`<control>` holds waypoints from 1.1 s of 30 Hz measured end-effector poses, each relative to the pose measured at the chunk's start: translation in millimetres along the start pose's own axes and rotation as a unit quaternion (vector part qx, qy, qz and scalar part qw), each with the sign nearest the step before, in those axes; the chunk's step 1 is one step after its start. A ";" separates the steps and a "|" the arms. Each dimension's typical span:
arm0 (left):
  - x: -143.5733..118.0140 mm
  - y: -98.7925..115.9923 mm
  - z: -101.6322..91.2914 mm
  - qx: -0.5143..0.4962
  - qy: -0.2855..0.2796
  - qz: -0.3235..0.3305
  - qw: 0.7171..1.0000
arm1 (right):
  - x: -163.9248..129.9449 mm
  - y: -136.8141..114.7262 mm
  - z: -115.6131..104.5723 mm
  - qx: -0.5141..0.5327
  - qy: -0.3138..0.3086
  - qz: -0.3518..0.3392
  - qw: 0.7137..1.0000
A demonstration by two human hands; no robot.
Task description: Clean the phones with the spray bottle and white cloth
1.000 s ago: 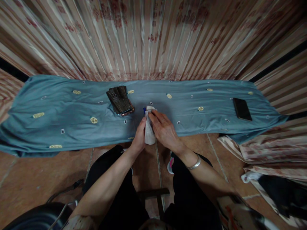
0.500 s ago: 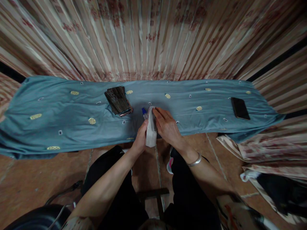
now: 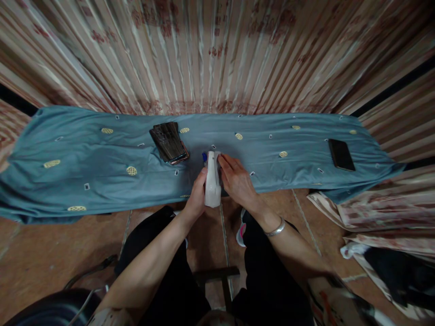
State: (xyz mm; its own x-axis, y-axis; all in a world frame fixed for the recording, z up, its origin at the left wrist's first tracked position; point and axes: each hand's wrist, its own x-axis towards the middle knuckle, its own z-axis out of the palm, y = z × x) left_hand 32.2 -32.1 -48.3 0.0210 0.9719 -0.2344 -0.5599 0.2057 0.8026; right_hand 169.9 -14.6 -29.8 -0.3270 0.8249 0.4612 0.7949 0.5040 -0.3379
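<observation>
Just over the table's front edge, my left hand (image 3: 196, 194) grips a narrow upright bundle from the left. A soft white cloth or tissue (image 3: 213, 183) covers it. A thin dark reddish edge shows along its left side, but the kind of object inside is hidden. My right hand (image 3: 238, 181) has its fingers bent together and pressed against the cloth's right side near the top. Behind the bundle, partly covered, is a small clear bottle with a blue cap (image 3: 204, 156). To the left lies a fanned stack of dark phones (image 3: 169, 141).
A single dark phone (image 3: 341, 154) lies on the right part of the table, which a blue-green pineapple-print cloth (image 3: 112, 181) covers. Pleated curtains (image 3: 217, 68) hang behind it. My knees are below the front edge, and a dark round object (image 3: 50, 310) sits at lower left.
The white-covered bundle has turned slightly, so more of its white side shows and it hides more of the blue-capped bottle. Both hands keep nearly the same places.
</observation>
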 end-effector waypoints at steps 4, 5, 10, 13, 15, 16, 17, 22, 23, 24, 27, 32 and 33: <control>-0.5 4.2 0.5 -0.007 0.004 -0.012 1.000 | -1.4 -2.1 1.9 0.007 -0.004 0.001 1.000; -0.9 5.6 0.9 -0.013 0.003 -0.014 1.000 | -1.7 -2.8 2.0 0.007 -0.006 0.001 1.000; -1.6 9.6 1.1 -0.038 -0.004 -0.033 0.999 | -2.4 -6.4 0.5 0.002 -0.015 -0.010 1.000; -0.3 9.0 0.0 -0.035 0.003 -0.027 0.999 | -2.3 -7.5 -0.7 -0.001 -0.009 -0.014 1.000; 0.8 8.3 -0.4 -0.034 0.006 -0.026 0.999 | -2.3 -8.2 -1.4 0.003 -0.009 -0.012 1.000; 1.2 8.0 -0.4 -0.034 0.008 -0.027 0.999 | -2.4 -8.6 -1.7 0.006 -0.011 -0.011 1.000; 1.4 8.0 -0.2 -0.036 0.009 -0.028 0.999 | -2.5 -9.1 -2.0 0.010 -0.012 -0.011 1.000; -0.7 9.6 2.6 -0.032 0.002 -0.028 0.999 | -2.6 -10.8 -3.8 0.017 -0.008 -0.014 1.000; -1.8 9.8 3.3 -0.028 -0.002 -0.026 0.999 | -2.4 -10.6 -4.2 0.016 -0.007 -0.012 1.000; -2.9 9.7 4.0 -0.024 -0.005 -0.022 0.999 | -2.1 -10.2 -4.5 0.015 -0.006 -0.011 1.000; -5.4 8.1 5.2 -0.013 -0.009 -0.015 1.000 | -0.6 -7.7 -4.9 0.009 -0.004 -0.009 1.000; -5.1 4.5 4.2 -0.003 -0.009 -0.021 1.000 | 1.6 -1.4 -4.1 0.008 -0.002 0.009 1.000; -4.7 4.4 3.8 -0.002 -0.007 -0.022 1.000 | 1.8 -0.5 -3.8 0.009 -0.002 0.010 1.000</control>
State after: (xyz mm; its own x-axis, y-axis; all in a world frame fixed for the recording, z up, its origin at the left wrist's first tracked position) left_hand 32.8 -35.4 -41.7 0.0569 0.9634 -0.2619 -0.5620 0.2477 0.7892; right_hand 170.9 -14.4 -25.7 -0.3135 0.8357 0.4509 0.7918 0.4922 -0.3617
